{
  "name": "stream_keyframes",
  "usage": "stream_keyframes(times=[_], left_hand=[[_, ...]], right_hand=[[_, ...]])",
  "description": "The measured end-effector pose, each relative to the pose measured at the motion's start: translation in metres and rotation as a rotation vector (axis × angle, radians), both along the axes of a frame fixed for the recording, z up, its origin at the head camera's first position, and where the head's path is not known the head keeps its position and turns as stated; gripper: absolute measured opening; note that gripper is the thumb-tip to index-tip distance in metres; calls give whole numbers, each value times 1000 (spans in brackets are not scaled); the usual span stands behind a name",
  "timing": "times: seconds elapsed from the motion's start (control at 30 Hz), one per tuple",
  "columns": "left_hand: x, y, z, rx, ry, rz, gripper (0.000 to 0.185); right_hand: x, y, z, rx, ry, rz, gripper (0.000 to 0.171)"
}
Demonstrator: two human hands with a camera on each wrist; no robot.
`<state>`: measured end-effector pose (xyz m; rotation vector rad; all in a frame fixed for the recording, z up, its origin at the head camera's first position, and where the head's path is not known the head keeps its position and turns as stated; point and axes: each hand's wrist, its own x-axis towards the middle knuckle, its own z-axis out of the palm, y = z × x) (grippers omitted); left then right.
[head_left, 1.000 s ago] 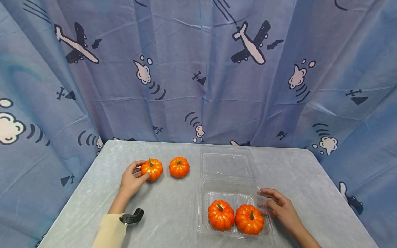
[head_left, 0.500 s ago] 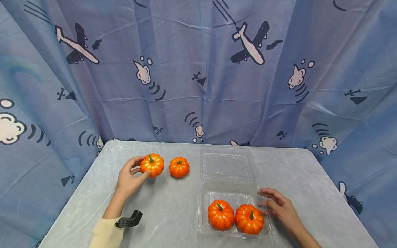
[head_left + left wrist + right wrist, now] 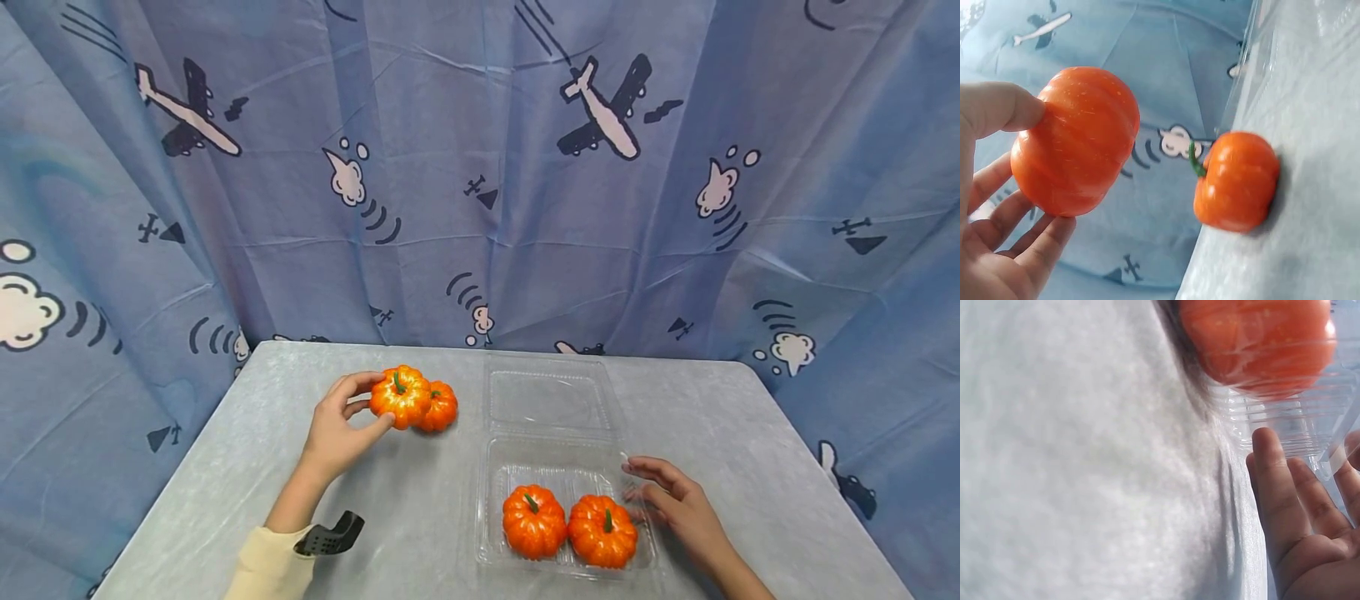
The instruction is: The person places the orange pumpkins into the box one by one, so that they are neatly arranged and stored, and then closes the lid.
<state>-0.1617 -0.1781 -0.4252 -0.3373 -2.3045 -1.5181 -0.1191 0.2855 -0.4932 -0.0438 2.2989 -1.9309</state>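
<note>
A blue curtain (image 3: 420, 192) hangs behind a grey table (image 3: 712, 417). On the table lies an unfolded clear box (image 3: 555, 454). The right hand (image 3: 682, 508), fingers loosely spread, rests at the box's right side. The left hand (image 3: 333, 433) pinches one pumpkin (image 3: 403, 397) above the table, near a standing pumpkin (image 3: 445, 408); two boxed pumpkins (image 3: 534, 525) sit side by side.
</note>
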Motion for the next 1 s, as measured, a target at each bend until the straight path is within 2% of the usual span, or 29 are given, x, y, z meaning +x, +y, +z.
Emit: stream_keyframes(times=[0.17, 0.57, 1.0], left_hand=[[0, 13, 3, -10, 2, -48, 50], [-10, 40, 9, -38, 64, -135, 50], [-18, 71, 10, -33, 44, -208, 53]], right_hand=[[0, -1, 0, 15, -10, -12, 42], [1, -1, 0, 22, -33, -34, 42], [1, -1, 0, 33, -35, -38, 43]])
